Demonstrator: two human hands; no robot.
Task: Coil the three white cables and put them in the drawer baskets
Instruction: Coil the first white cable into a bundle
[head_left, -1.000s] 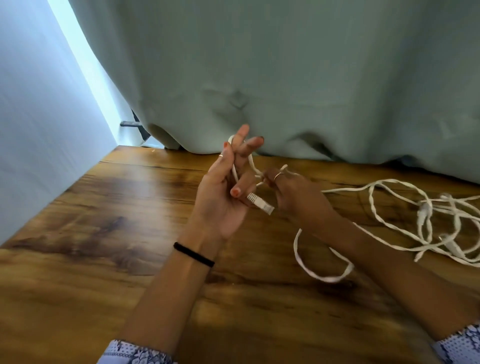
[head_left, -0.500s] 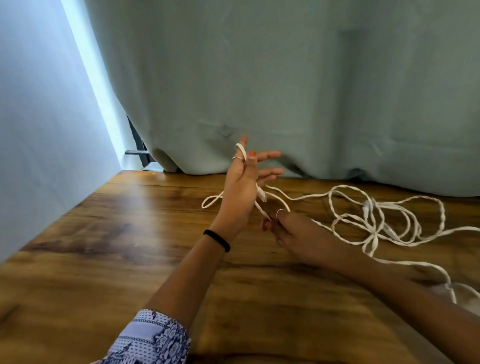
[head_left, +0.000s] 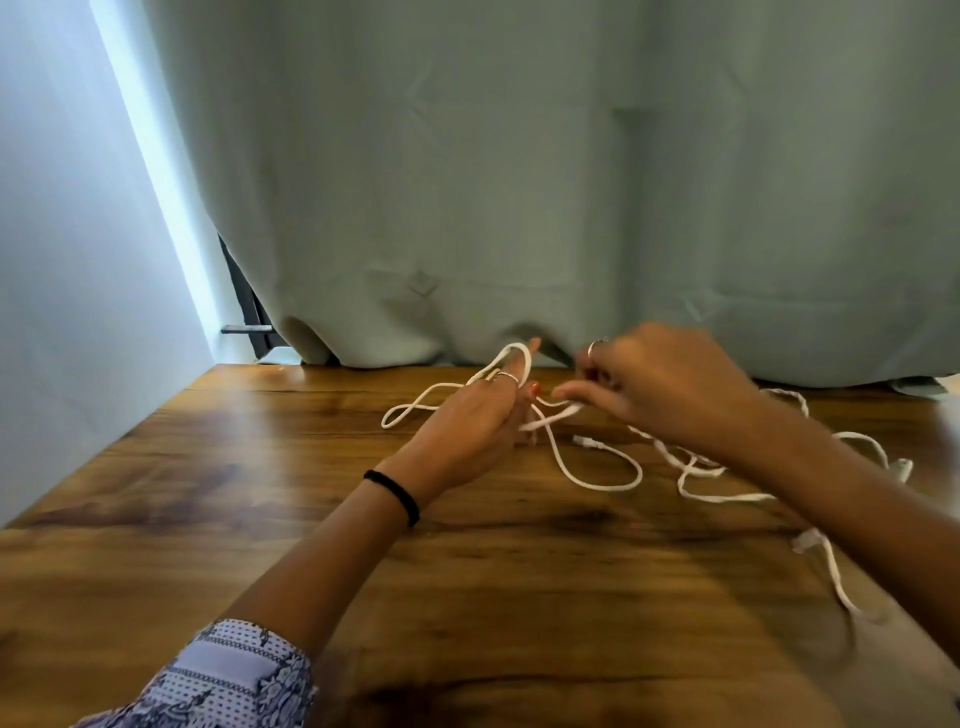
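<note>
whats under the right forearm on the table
White cable loops run under the right forearm on the wooden table, emerging both sides, with a connector near its lower edge. How the strands join beneath the arm is covered.

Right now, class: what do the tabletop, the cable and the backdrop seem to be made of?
Tabletop: wood or wood-look laminate, glossy, with grain and glare.
White cable: probably plastic-sheathed; smooth and flexible.
Backdrop curtain: matte woven fabric, creased and folded.
</note>
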